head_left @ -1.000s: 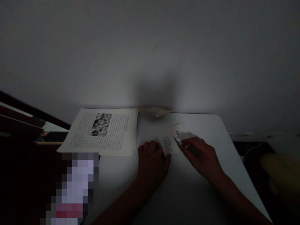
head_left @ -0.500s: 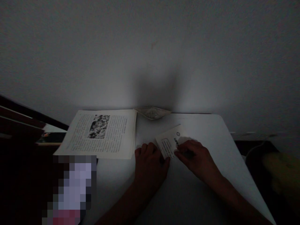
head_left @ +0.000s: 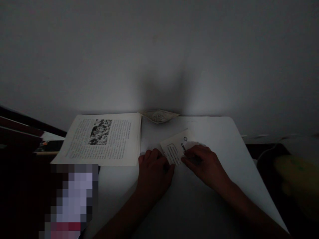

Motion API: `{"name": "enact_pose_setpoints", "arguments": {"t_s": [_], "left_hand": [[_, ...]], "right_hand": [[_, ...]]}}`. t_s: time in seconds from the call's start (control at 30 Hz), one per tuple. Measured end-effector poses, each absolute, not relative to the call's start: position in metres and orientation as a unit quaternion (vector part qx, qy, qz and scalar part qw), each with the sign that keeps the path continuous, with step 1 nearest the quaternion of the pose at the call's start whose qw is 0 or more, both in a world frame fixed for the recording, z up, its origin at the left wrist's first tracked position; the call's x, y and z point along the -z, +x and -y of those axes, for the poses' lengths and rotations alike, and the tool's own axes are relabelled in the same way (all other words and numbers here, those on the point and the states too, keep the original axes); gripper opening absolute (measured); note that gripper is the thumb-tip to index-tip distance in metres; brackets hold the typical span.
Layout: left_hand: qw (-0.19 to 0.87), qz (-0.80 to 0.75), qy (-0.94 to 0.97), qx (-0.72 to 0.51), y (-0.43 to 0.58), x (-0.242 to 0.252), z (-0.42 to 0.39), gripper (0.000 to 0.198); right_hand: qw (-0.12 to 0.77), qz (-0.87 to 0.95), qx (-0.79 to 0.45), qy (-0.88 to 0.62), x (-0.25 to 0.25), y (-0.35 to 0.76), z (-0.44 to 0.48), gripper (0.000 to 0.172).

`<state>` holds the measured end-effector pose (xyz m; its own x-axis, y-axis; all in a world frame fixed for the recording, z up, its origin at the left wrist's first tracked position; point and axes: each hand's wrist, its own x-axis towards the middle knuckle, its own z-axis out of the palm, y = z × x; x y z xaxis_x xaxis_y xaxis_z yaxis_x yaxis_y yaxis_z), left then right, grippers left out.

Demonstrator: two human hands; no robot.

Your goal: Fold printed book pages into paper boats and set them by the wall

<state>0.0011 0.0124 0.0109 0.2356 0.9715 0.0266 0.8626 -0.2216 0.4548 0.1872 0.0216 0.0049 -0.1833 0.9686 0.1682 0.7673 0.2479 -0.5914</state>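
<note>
A small folded sheet of printed paper [head_left: 171, 149] lies at an angle on the white table, with dark print and a small round emblem showing. My right hand [head_left: 203, 161] pinches its right edge between thumb and fingers. On the near left, my left hand [head_left: 156, 169] rests on the table with bent fingers. Its thumb and forefinger hold the lower left corner of the paper, which is partly hidden beneath them. Beyond both hands, against the wall, stands a folded paper piece [head_left: 159, 117] with a boat-shaped open mouth.
A stack of printed pages [head_left: 117, 142] with a black-and-white picture lies on the table's left side. The wall [head_left: 159, 49] rises at the back edge of the white table [head_left: 216, 129]. A blurred yellowish thing [head_left: 296, 179] is beyond the right edge; the lower left is pixelated.
The whole scene has shifted slightly left and up in view. Both hands keep nearly the same positions on the folded paper.
</note>
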Motion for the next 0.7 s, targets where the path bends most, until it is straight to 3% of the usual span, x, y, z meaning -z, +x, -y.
{"name": "enact_pose_setpoints", "arguments": {"t_s": [0.23,0.7], "left_hand": [[0.198,-0.612,0.744,-0.183,-0.0012,-0.0122,-0.0137,0.016],[0.139,-0.609,0.763,-0.165,0.0002,-0.0074,-0.0136,0.018]], "right_hand": [[0.270,0.741,-0.184,-0.587,-0.0049,0.1893,-0.0234,0.006],[0.267,0.740,-0.177,-0.592,-0.0046,0.1887,-0.0228,0.007]]}}
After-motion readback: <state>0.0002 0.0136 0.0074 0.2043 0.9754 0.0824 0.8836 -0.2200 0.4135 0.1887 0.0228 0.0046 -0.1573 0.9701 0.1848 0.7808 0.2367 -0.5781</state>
